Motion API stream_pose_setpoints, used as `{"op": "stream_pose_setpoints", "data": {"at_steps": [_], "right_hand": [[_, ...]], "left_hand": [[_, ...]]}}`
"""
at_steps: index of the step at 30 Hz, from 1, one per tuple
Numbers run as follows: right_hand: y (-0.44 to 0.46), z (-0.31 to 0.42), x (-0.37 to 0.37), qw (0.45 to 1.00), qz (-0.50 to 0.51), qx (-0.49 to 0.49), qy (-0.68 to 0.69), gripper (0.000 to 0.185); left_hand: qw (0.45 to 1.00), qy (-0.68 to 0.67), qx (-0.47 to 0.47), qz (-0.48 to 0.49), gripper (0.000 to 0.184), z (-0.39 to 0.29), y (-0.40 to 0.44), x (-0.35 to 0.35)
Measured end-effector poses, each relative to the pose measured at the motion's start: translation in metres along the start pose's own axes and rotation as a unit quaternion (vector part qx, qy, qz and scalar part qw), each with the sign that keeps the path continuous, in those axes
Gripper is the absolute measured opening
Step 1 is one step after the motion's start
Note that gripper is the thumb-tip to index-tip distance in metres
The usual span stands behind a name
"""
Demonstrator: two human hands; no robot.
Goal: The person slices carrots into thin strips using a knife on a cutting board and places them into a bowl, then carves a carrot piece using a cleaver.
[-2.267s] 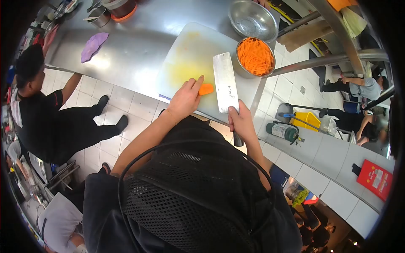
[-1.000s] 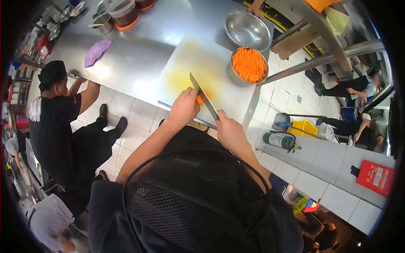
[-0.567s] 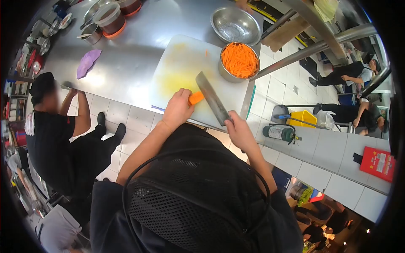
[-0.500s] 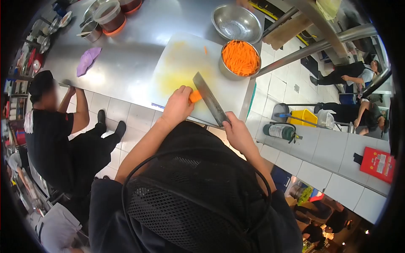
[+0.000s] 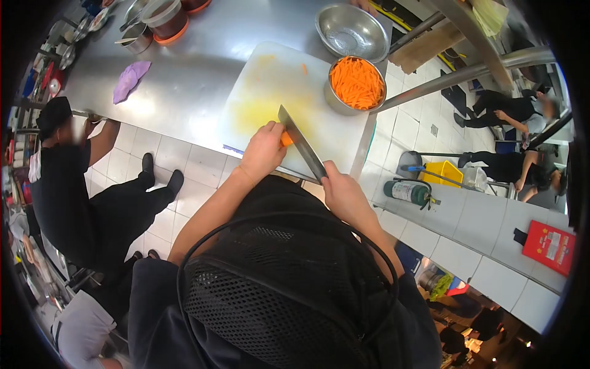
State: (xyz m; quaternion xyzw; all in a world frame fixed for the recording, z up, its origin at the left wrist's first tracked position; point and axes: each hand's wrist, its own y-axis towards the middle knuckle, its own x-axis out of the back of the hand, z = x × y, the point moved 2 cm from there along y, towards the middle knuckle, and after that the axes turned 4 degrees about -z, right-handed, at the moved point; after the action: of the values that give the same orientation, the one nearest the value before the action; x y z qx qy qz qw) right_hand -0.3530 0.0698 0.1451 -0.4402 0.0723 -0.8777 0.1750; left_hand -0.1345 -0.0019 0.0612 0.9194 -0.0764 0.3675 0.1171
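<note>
My left hand (image 5: 264,147) is closed on a piece of carrot (image 5: 286,139) near the front edge of the white cutting board (image 5: 246,92). Fingers of my right hand (image 5: 338,187) wrap the handle of a kitchen knife (image 5: 302,142). Its blade slants across the board, right beside the carrot's right end. Whether the edge touches the carrot I cannot tell. At the board's right corner a metal bowl (image 5: 335,101) is heaped with carrot strips (image 5: 356,83). One loose strip (image 5: 304,69) lies on the yellow-stained board.
Behind the full bowl stands a large metal bowl (image 5: 351,34). A purple cloth (image 5: 130,81) and a tub with dark contents (image 5: 163,19) rest on the steel table (image 5: 203,61). A person in black (image 5: 67,197) is at my left. A metal rail (image 5: 442,83) runs on the right.
The carrot piece shows less beyond my left fingers, and the blade has shifted slightly left with my right hand. The person at the left has moved their arms.
</note>
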Motion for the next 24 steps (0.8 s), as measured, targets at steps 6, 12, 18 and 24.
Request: {"op": "stream_pose_setpoints", "data": {"at_steps": [6, 12, 18, 24], "right_hand": [[0.014, -0.004, -0.002, 0.999, 0.030, -0.001, -0.010, 0.018], [0.053, -0.001, -0.031, 1.000, -0.005, 0.021, 0.003, 0.019], [0.038, -0.023, -0.008, 0.995, -0.012, -0.003, 0.099, 0.018], [0.024, -0.045, -0.015, 0.924, 0.058, -0.133, 0.353, 0.011]], "left_hand": [[1.000, 0.007, 0.014, 0.018, 0.032, -0.004, 0.001, 0.002], [1.000, 0.016, -0.002, -0.003, 0.029, -0.002, 0.001, -0.004], [0.999, 0.035, 0.014, 0.001, 0.029, -0.006, -0.005, -0.004], [1.000, 0.024, 0.002, -0.007, 0.036, -0.004, -0.006, -0.008]]}}
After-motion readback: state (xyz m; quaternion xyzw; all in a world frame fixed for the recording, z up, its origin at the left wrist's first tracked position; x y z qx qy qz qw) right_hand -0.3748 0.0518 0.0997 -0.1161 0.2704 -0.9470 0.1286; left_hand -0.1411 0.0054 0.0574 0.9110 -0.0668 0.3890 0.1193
